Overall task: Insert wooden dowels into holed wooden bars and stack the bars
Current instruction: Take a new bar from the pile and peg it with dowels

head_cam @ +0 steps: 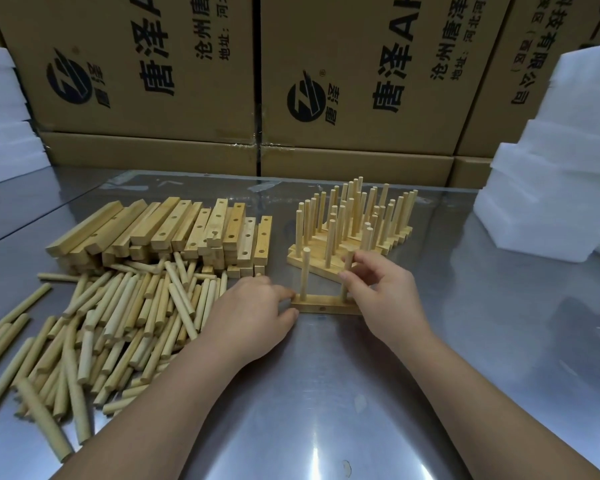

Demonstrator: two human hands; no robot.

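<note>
Now my left hand (253, 313) pinches the left end of the bar (326, 304) at mid-tabletop, and my right hand (383, 292) pinches its right dowel (349, 261). The left dowel (306, 271) stands upright, with the stack (354, 237) just behind.

Two hands show at centre frame, the left hand (250, 317) and the right hand (385, 292). One bar (326, 304) lies between them and carries two upright pegs, the left dowel (305, 271) and the right dowel (347, 268). At left are one heap of loose dowels (118, 317) and one heap of holed bars (174, 230), each too many to count. Right of centre stands one finished stack (354, 220), its dowels too crowded to count. There are two foam stacks, the left foam stack (4, 116) and the right foam stack (568, 168), at the frame's edges.
</note>
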